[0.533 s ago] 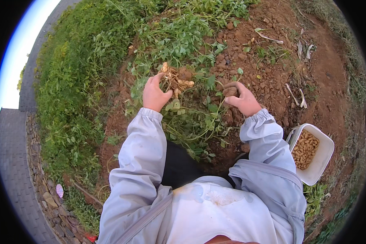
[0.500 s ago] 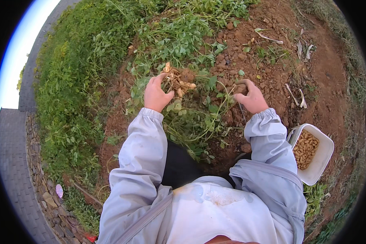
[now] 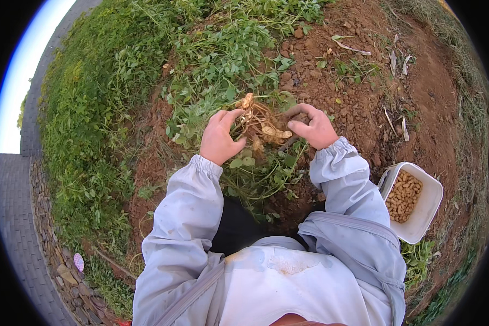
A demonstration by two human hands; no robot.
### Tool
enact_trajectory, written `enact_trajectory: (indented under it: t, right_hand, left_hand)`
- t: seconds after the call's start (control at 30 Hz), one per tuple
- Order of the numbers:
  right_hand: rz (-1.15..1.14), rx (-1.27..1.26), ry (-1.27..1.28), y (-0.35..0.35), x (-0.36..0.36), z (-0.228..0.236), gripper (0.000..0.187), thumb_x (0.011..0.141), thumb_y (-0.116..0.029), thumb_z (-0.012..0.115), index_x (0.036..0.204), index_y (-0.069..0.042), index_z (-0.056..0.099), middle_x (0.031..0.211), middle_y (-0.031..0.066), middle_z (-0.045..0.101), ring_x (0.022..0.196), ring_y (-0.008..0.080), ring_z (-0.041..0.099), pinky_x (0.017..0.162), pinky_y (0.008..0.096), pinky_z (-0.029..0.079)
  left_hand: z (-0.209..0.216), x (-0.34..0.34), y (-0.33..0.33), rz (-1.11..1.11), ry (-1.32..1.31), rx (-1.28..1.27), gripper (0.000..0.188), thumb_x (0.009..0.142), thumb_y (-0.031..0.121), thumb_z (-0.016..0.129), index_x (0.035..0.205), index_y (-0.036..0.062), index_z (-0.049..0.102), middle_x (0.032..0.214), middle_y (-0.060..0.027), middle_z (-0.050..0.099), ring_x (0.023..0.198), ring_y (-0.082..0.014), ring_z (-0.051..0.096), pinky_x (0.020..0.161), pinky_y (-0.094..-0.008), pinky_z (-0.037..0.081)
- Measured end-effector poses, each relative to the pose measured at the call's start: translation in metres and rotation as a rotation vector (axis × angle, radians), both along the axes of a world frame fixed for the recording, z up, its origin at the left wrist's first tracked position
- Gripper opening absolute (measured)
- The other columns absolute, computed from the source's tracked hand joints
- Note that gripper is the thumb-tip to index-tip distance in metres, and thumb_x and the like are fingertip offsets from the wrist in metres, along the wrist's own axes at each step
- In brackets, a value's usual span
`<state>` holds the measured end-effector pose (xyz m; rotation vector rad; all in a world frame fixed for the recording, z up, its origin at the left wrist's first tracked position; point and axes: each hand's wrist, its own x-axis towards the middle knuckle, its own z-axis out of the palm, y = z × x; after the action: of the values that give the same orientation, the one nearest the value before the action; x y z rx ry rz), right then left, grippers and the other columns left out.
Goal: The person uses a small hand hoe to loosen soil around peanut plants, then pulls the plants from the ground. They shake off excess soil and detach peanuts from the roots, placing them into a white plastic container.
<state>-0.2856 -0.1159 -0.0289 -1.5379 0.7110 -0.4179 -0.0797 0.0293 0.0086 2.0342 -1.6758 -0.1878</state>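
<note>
A peanut plant point(image 3: 261, 120) with tangled roots and pale pods is held up in front of me. My left hand point(image 3: 218, 136) is closed round its left side, thumb and fingers at the root clump. On the other side, my right hand point(image 3: 314, 129) is curved beside the pods, its thumb and forefinger apart. Whether its fingertips touch the plant I cannot tell. One light pod point(image 3: 248, 100) sticks up at the top, and other pods point(image 3: 275, 133) hang toward my right thumb. Leafy green stems point(image 3: 255, 176) lie below the roots, near my legs.
A white bucket point(image 3: 425, 214) partly filled with peanuts point(image 3: 405, 196) stands right of my right forearm. Leafy plants point(image 3: 92, 119) grow thickly at left. Loose brown soil point(image 3: 331, 76) with dry husks lies ahead and right. A stone border point(image 3: 65, 274) and grey paving run along the far left.
My right hand has moved left, from over the soil to beside the roots. My left hand has shifted slightly right, carrying the peanut plant between both hands.
</note>
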Motion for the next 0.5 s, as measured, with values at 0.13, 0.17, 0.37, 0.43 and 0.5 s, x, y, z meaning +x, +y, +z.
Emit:
enact_trajectory:
  t: [0.13, 0.17, 0.37, 0.43, 0.5]
  right_hand:
    - [-0.314, 0.254, -0.227, -0.032, -0.036, 0.004, 0.027, 0.082, -0.015, 0.058, 0.105, -0.001, 0.057, 0.093, 0.006, 0.064, 0.079, 0.0123, 0.06, 0.062, 0.0266, 0.047]
    - [-0.379, -0.196, 0.073, -0.046, -0.049, -0.008, 0.032, 0.078, -0.015, 0.061, 0.107, -0.002, 0.057, 0.093, 0.0072, 0.065, 0.085, 0.0179, 0.06, 0.072, 0.0317, 0.048]
    - [-0.154, -0.848, 0.106, -0.009, -0.021, 0.013, 0.074, 0.064, -0.019, 0.075, 0.13, -0.011, 0.043, 0.131, 0.0109, 0.046, 0.127, 0.0324, 0.035, 0.106, 0.0472, 0.026]
    - [0.084, -1.059, 0.145, 0.027, 0.013, 0.023, 0.083, 0.062, -0.023, 0.078, 0.134, -0.01, 0.038, 0.134, 0.0082, 0.043, 0.13, 0.0301, 0.032, 0.108, 0.0507, 0.02]
    - [0.135, -1.06, 0.23, 0.038, 0.029, 0.007, 0.088, 0.06, -0.026, 0.079, 0.135, -0.01, 0.036, 0.134, 0.0067, 0.044, 0.131, 0.0301, 0.03, 0.108, 0.0551, 0.016]
  left_hand:
    - [0.001, 0.029, 0.008, 0.099, 0.013, -0.006, 0.054, 0.06, 0.009, 0.07, 0.112, 0.0079, 0.056, 0.102, -0.0115, 0.057, 0.096, -0.0298, 0.056, 0.086, -0.0362, 0.045]
    - [0.001, 0.03, 0.007, 0.097, 0.003, -0.01, 0.054, 0.06, 0.009, 0.07, 0.112, 0.0078, 0.056, 0.102, -0.0114, 0.058, 0.096, -0.0298, 0.056, 0.086, -0.0361, 0.045]
    - [0.001, 0.006, -0.008, -0.105, -0.002, 0.013, 0.053, 0.062, 0.01, 0.071, 0.113, 0.0099, 0.056, 0.104, -0.0109, 0.057, 0.1, -0.0298, 0.054, 0.088, -0.0374, 0.044]
    - [-0.001, -0.007, -0.015, -0.243, 0.029, 0.062, 0.055, 0.06, 0.008, 0.071, 0.112, 0.0053, 0.051, 0.102, -0.014, 0.055, 0.1, -0.0329, 0.051, 0.089, -0.0388, 0.043]
    - [-0.012, -0.019, -0.02, -0.299, 0.046, 0.089, 0.055, 0.06, 0.01, 0.072, 0.109, 0.0002, 0.049, 0.101, -0.0158, 0.055, 0.101, -0.0335, 0.051, 0.089, -0.0392, 0.043]
